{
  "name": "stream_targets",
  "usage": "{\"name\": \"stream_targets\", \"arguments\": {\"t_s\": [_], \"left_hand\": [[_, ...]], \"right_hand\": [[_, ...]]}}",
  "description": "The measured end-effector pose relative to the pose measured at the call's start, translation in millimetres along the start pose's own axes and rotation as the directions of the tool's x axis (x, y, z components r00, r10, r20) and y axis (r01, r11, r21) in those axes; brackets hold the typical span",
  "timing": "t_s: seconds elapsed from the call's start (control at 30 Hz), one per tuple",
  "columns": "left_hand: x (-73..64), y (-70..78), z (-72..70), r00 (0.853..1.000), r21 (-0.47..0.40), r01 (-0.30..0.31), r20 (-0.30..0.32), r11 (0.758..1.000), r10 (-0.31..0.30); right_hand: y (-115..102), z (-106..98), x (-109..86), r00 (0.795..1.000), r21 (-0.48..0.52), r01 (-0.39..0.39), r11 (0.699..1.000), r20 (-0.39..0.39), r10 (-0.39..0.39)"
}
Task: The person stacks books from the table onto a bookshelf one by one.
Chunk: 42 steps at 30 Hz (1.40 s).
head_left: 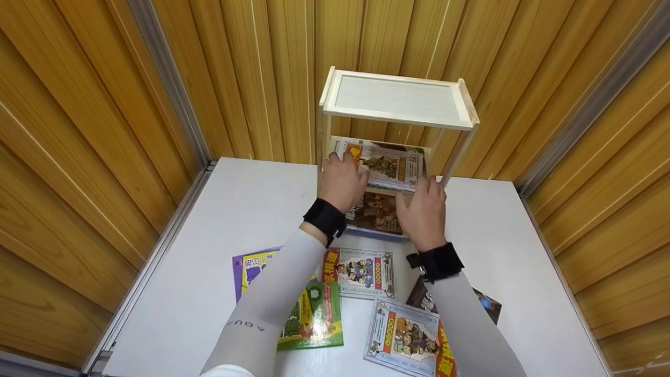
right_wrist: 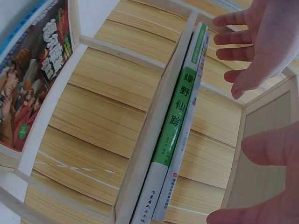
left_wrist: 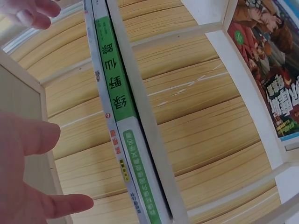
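Note:
A small pale wooden shelf rack (head_left: 468,112) stands at the back of the table. On its middle board lies a comic book (head_left: 387,167) with an orange title strip, on top of a thicker book with a green and white spine (left_wrist: 122,88). My left hand (head_left: 343,180) is at the left front of this stack, fingers spread and apart from the spines in the left wrist view. At the right front is my right hand (head_left: 425,214), its fingers also extended with a gap to the books. A brown-covered book (head_left: 379,212) lies on the lowest level, partly behind the hands.
In front of the rack lie a comic book (head_left: 366,272), a green book (head_left: 330,319), a purple-edged book (head_left: 238,267), another comic (head_left: 405,337) and a dark book (head_left: 492,306), several partly under my sleeves. Wood-patterned walls (head_left: 272,78) surround the white table (head_left: 178,272).

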<state>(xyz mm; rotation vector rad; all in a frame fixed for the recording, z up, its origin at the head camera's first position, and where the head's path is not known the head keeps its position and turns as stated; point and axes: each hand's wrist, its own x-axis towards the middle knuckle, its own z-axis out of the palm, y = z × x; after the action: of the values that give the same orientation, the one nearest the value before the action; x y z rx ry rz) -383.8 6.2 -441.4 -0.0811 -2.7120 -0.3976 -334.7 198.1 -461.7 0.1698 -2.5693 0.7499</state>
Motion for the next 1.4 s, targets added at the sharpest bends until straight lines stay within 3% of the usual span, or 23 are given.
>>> {"name": "stream_targets", "arguments": {"t_s": [0.33,0.5,0.63,0.77,1.13,1.3,1.4], "left_hand": [[-55.8,-9.2,6.0,0.996,0.008,-0.088,0.009,0.996,0.088],[-88.6,-12.6,23.0,0.991,-0.038,-0.100,0.087,0.994,0.103],[-113.7,-18.4,41.6,0.980,-0.071,-0.062,0.186,0.996,0.074],[-133.9,-25.0,58.0,0.969,-0.074,-0.024,0.242,0.997,0.042],[-187.9,-36.9,81.7,0.976,-0.108,0.043,0.219,0.993,-0.019],[-205.7,-39.6,80.9,0.968,-0.133,0.118,0.238,0.984,-0.084],[-212.4,-42.4,79.1,0.969,-0.129,0.133,0.223,0.983,-0.101]], "right_hand": [[20,-2,-42.5,0.998,0.020,-0.056,0.998,0.037,0.056],[30,5,-62.9,0.997,-0.003,-0.069,0.998,0.026,0.069],[35,13,-82.7,0.995,-0.049,-0.067,0.997,0.070,0.071],[41,21,-102.0,0.983,-0.097,-0.086,0.992,0.156,0.100],[59,27,-149.0,0.965,-0.167,-0.124,0.978,0.208,0.158],[66,28,-171.0,0.959,-0.159,-0.145,0.977,0.222,0.179],[70,29,-179.4,0.947,-0.161,-0.159,0.974,0.252,0.196]]}}
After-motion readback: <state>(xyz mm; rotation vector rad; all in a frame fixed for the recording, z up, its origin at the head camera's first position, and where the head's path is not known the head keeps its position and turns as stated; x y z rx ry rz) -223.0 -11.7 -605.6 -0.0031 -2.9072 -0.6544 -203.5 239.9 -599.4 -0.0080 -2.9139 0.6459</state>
